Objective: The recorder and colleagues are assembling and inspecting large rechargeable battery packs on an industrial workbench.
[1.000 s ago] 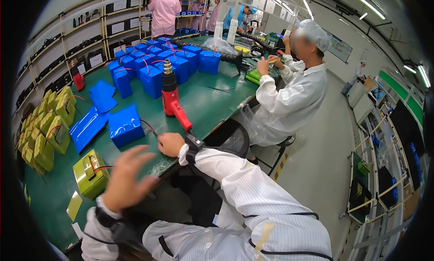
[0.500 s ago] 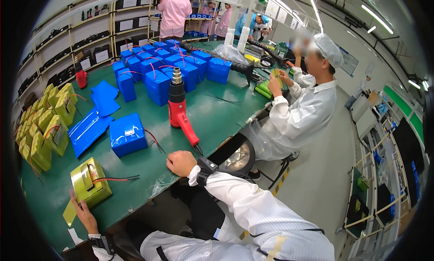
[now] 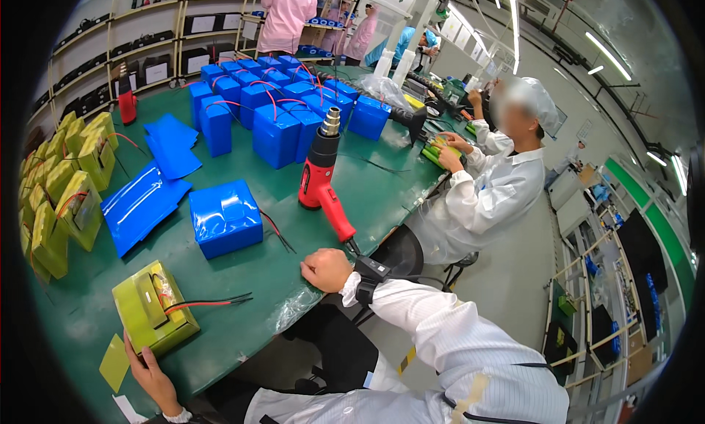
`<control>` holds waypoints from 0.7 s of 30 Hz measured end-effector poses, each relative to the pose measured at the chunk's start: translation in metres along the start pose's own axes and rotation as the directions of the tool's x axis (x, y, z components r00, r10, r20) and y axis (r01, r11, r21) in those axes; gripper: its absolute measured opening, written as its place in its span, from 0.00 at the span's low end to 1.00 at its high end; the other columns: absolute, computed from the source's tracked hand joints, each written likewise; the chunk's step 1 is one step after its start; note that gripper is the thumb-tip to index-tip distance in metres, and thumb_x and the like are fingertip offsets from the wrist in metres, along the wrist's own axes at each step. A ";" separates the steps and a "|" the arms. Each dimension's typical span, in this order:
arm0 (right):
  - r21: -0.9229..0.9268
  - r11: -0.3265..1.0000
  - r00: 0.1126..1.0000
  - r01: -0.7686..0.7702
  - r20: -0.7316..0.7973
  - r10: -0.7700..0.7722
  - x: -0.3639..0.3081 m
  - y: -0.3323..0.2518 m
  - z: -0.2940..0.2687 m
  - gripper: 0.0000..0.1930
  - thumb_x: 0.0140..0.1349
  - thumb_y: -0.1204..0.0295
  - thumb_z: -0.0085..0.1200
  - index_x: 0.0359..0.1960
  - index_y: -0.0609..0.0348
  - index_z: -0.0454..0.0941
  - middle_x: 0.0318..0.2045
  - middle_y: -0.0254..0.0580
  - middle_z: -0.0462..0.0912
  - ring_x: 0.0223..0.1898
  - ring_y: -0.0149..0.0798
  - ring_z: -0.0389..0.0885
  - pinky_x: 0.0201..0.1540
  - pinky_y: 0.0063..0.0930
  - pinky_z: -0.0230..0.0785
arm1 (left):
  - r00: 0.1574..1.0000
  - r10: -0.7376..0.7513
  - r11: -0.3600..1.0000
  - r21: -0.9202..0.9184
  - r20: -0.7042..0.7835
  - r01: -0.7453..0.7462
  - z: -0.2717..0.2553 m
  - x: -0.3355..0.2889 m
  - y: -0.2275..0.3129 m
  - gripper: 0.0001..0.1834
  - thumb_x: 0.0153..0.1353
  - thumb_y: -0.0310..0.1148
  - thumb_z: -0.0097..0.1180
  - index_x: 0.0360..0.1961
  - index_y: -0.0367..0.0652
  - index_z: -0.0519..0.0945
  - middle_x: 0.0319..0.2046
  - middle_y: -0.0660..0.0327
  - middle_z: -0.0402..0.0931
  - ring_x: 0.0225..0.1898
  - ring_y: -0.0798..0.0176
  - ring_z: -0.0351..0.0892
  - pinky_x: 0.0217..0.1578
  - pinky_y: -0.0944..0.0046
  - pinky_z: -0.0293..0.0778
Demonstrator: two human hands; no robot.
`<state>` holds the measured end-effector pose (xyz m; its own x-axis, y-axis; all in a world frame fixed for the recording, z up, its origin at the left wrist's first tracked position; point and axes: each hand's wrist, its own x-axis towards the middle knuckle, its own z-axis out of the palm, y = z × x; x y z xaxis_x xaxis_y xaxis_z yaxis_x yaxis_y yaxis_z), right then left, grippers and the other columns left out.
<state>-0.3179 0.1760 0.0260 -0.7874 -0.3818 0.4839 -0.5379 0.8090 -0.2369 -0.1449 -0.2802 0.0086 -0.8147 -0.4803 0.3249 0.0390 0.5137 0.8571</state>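
A yellow-green wrapped battery pack (image 3: 139, 300) with red and black wires lies at the near left of the table. My left hand (image 3: 156, 380) is open, its fingers stretched along the pack's near side and touching it. My right hand (image 3: 327, 270) rests at the table edge, fingers curled into a loose fist with nothing visible in it; its underside is hidden. Between the hands, farther in, sits a pack in shiny blue wrap (image 3: 225, 222) with its wires trailing right. Beyond my right hand a red and black heat gun (image 3: 317, 181) stands with its metal nozzle pointing up.
Flat blue sleeves (image 3: 143, 207) lie left of the blue pack. Several yellow-green packs (image 3: 81, 211) line the left edge; several blue packs (image 3: 275, 134) stand farther back. Another heat gun (image 3: 126, 101) is at far left. A co-worker (image 3: 499, 181) sits at right, handling green parts.
My view has turned slightly, shifting most things in the picture. My left hand stays at the yellow-green pack and my right stays curled. The co-worker's hands have lowered toward the table.
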 end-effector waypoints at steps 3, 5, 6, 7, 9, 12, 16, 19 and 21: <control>-0.019 1.000 1.000 0.021 -0.002 -0.021 0.003 -0.005 0.001 0.13 0.57 0.65 0.57 0.17 0.57 0.79 0.20 0.45 0.81 0.27 0.51 0.82 0.32 0.46 0.75 | 0.998 0.040 0.999 -0.013 -0.047 -0.041 -0.003 -0.003 -0.019 0.27 0.77 0.39 0.44 0.72 0.37 0.64 0.66 0.47 0.70 0.63 0.54 0.72 0.63 0.60 0.65; -0.014 1.000 1.000 0.021 0.005 -0.021 0.007 -0.011 0.003 0.12 0.56 0.66 0.57 0.17 0.56 0.78 0.19 0.44 0.80 0.26 0.52 0.81 0.32 0.46 0.74 | 1.000 0.010 1.000 -0.009 -0.026 -0.010 -0.010 -0.005 -0.023 0.27 0.77 0.40 0.45 0.72 0.37 0.64 0.67 0.47 0.69 0.64 0.53 0.71 0.64 0.60 0.64; -0.011 1.000 1.000 0.017 0.011 -0.017 0.007 -0.013 0.001 0.12 0.55 0.66 0.57 0.17 0.56 0.78 0.19 0.44 0.80 0.26 0.52 0.81 0.32 0.47 0.74 | 1.000 -0.021 0.998 -0.052 -0.020 0.020 -0.012 -0.005 -0.025 0.27 0.77 0.40 0.45 0.72 0.37 0.65 0.67 0.47 0.69 0.65 0.53 0.71 0.64 0.60 0.64; -0.009 1.000 1.000 0.004 0.009 -0.004 0.007 -0.012 0.001 0.12 0.55 0.66 0.57 0.17 0.56 0.78 0.19 0.44 0.80 0.26 0.52 0.81 0.32 0.47 0.74 | 1.000 -0.016 0.999 -0.048 -0.008 0.015 -0.012 -0.004 -0.022 0.27 0.77 0.40 0.45 0.72 0.37 0.65 0.67 0.47 0.69 0.65 0.53 0.71 0.64 0.60 0.64; -0.020 1.000 1.000 0.011 -0.001 -0.011 0.006 -0.009 0.000 0.12 0.54 0.66 0.57 0.16 0.56 0.77 0.18 0.45 0.79 0.26 0.52 0.81 0.31 0.47 0.74 | 0.999 -0.041 0.999 -0.036 -0.009 0.040 -0.009 -0.004 -0.015 0.28 0.77 0.40 0.45 0.71 0.36 0.65 0.66 0.47 0.69 0.64 0.53 0.71 0.64 0.60 0.63; -0.007 1.000 1.000 -0.013 -0.018 0.013 0.004 -0.008 -0.005 0.12 0.54 0.65 0.57 0.16 0.56 0.78 0.18 0.45 0.80 0.25 0.54 0.81 0.31 0.48 0.74 | 1.000 -0.013 0.998 -0.068 0.022 0.014 -0.006 0.000 -0.007 0.27 0.76 0.37 0.45 0.70 0.32 0.65 0.67 0.47 0.68 0.66 0.52 0.69 0.66 0.59 0.61; -0.021 1.000 0.999 -0.006 -0.033 0.005 0.003 -0.006 0.000 0.13 0.55 0.64 0.57 0.16 0.56 0.78 0.19 0.47 0.80 0.26 0.54 0.82 0.32 0.49 0.75 | 0.999 -0.048 0.992 -0.118 -0.003 0.047 -0.006 -0.001 -0.010 0.26 0.75 0.35 0.49 0.69 0.32 0.66 0.63 0.49 0.73 0.61 0.56 0.73 0.62 0.61 0.65; -0.018 1.000 1.000 0.003 -0.012 -0.004 0.003 -0.004 0.002 0.13 0.56 0.64 0.57 0.18 0.56 0.79 0.20 0.47 0.81 0.28 0.53 0.82 0.34 0.48 0.75 | 0.999 -0.041 0.995 -0.091 -0.016 0.040 -0.006 -0.001 -0.001 0.25 0.75 0.35 0.49 0.68 0.33 0.67 0.61 0.50 0.74 0.59 0.57 0.74 0.61 0.62 0.66; -0.013 1.000 0.999 0.018 -0.037 -0.019 0.003 -0.005 0.002 0.12 0.56 0.65 0.57 0.18 0.56 0.79 0.20 0.45 0.81 0.27 0.52 0.82 0.33 0.47 0.75 | 0.999 -0.008 0.999 -0.054 -0.049 0.005 -0.002 0.001 0.007 0.25 0.75 0.35 0.49 0.68 0.33 0.68 0.61 0.49 0.74 0.59 0.57 0.74 0.61 0.62 0.66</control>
<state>-0.3180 0.1703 0.0264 -0.7655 -0.3797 0.5194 -0.5482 0.8075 -0.2176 -0.1441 -0.2786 0.0154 -0.7857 -0.5184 0.3375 0.0659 0.4723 0.8790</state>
